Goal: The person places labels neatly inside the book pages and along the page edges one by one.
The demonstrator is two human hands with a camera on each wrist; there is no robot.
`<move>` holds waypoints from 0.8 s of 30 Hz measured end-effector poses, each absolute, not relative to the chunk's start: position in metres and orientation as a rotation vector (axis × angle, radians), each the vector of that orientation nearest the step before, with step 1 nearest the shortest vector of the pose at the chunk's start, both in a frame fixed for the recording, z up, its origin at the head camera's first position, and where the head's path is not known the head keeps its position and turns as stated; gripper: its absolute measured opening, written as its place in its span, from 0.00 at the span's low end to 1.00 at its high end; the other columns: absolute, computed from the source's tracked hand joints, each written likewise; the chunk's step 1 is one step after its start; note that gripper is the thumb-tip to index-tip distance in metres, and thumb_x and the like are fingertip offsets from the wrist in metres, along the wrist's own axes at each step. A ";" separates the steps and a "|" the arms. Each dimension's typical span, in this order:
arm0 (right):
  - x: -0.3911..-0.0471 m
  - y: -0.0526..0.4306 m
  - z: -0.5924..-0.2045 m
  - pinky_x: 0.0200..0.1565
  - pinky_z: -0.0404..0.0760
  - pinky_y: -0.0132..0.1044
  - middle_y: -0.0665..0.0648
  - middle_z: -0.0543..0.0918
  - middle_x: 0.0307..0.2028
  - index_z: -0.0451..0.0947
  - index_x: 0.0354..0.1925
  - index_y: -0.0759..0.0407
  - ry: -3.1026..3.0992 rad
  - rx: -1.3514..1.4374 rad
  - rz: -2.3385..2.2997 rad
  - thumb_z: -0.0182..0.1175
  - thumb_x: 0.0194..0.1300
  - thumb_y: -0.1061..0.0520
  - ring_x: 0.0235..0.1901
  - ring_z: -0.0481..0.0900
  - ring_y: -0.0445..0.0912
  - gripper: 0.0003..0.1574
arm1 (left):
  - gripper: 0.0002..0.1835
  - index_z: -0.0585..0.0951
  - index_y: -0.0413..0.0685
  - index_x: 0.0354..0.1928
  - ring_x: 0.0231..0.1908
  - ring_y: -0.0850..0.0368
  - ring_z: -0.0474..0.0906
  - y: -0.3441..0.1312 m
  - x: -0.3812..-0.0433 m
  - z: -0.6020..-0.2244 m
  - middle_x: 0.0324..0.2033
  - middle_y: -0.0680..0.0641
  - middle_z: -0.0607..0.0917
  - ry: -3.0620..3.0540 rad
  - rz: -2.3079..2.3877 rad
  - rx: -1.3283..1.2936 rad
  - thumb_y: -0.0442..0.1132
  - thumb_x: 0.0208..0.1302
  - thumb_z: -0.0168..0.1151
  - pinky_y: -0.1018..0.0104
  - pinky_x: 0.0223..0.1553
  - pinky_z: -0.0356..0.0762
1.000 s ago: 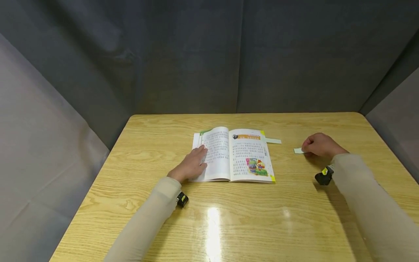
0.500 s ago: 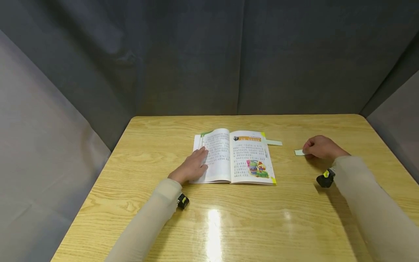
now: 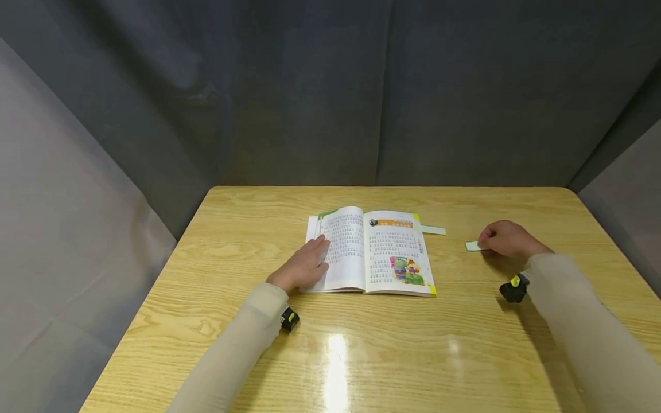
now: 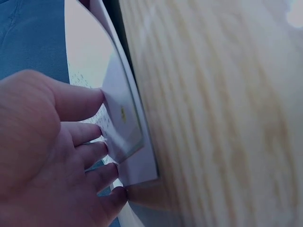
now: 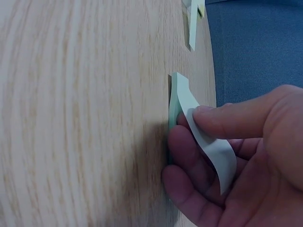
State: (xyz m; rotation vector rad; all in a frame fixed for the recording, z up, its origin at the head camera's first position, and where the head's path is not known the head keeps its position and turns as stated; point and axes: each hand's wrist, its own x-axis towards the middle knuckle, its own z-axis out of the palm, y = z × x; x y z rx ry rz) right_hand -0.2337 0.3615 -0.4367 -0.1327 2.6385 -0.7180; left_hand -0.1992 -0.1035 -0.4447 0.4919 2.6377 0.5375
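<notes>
An open book (image 3: 382, 246) with printed text lies on the table, a coloured picture low on its right page. My left hand (image 3: 304, 265) rests on the left page with fingers extended; the left wrist view shows its fingertips at the page edges (image 4: 125, 113). To the right of the book, my right hand (image 3: 508, 238) pinches a pale green paper strip (image 5: 213, 149) between thumb and fingers. That strip bends up and away from a thin pad of sticky notes (image 5: 173, 111) on the table, its far end still against the pad.
A second pale strip (image 3: 433, 230) sticks out from the book's upper right edge. The wooden table (image 3: 403, 355) ends at a dark curtain (image 3: 304, 97) behind, with light grey panels on both sides. Both wrists carry a small black camera (image 3: 513, 288).
The head view has tilted slightly, so everything sits a little lower in it. Both hands keep their places, the left on the page, the right pinching the strip.
</notes>
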 end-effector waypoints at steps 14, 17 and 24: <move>-0.236 0.362 -0.435 0.34 0.71 0.34 0.60 0.82 0.31 0.77 0.40 0.70 2.626 -0.113 -0.736 0.55 0.68 0.57 0.31 0.74 0.47 0.14 | 0.34 0.51 0.44 0.78 0.80 0.46 0.43 -0.104 -0.201 -0.445 0.80 0.45 0.46 2.650 0.518 0.517 0.45 0.76 0.45 0.54 0.81 0.43; -0.236 0.362 -0.435 0.33 0.71 0.34 0.60 0.82 0.31 0.77 0.39 0.70 2.634 -0.119 -0.724 0.55 0.68 0.58 0.30 0.73 0.46 0.14 | 0.34 0.51 0.44 0.78 0.80 0.46 0.43 -0.105 -0.201 -0.445 0.80 0.44 0.47 2.648 0.534 0.513 0.44 0.76 0.45 0.54 0.81 0.43; -0.236 0.362 -0.436 0.33 0.71 0.34 0.60 0.82 0.31 0.77 0.39 0.70 2.615 -0.114 -0.718 0.56 0.68 0.58 0.31 0.73 0.46 0.14 | 0.34 0.51 0.44 0.78 0.80 0.46 0.43 -0.105 -0.201 -0.446 0.80 0.45 0.46 2.637 0.524 0.518 0.45 0.76 0.45 0.54 0.81 0.43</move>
